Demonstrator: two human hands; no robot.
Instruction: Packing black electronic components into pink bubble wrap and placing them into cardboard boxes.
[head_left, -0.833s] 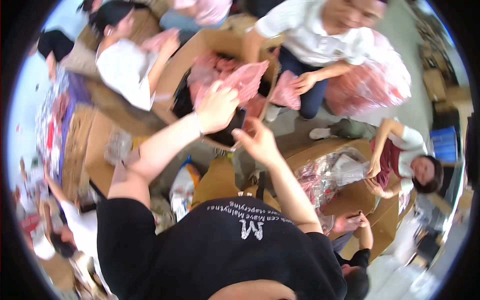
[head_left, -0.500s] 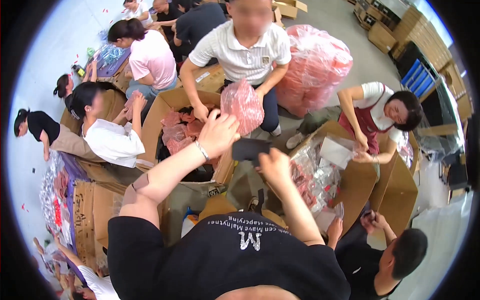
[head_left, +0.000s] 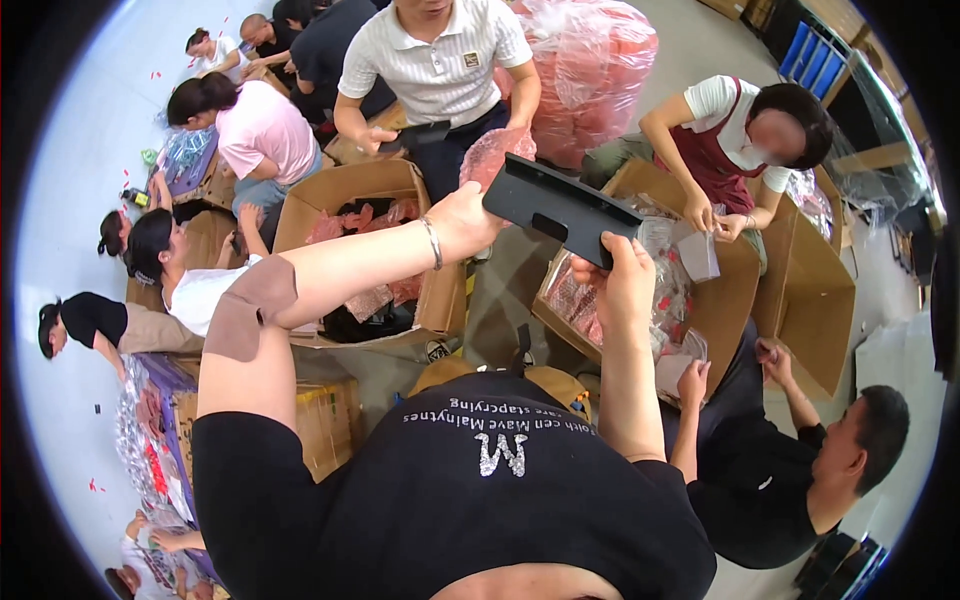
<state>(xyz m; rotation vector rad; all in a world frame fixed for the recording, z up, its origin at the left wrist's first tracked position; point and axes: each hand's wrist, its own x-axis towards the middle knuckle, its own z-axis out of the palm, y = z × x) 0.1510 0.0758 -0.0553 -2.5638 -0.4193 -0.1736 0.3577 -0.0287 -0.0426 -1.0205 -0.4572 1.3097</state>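
Observation:
Both my hands hold up a black, L-edged panel (head_left: 565, 203) with a notch in its lower side. My left hand (head_left: 468, 222) is closed at its left end, a silver bracelet on the wrist. With fingers and thumb, my right hand (head_left: 625, 280) grips the lower right corner. Just behind the panel's left end is a pink bubble-wrap bag (head_left: 494, 156), next to the hand of the person in a white shirt (head_left: 440, 60) opposite. That person's other hand holds a second dark piece (head_left: 420, 135).
An open carton (head_left: 440, 300) with pink bubble wrap and black pieces stands left of centre. To the right, another carton (head_left: 715, 310) holds clear and pink wrapping. A large pink bundle (head_left: 590, 80) stands behind. Several people sit close around, one near my right elbow (head_left: 780, 480).
The black panel has been raised and turned broadside. My left hand has moved from the pink bag onto the panel. The person opposite now holds a dark piece, and the bag is lower.

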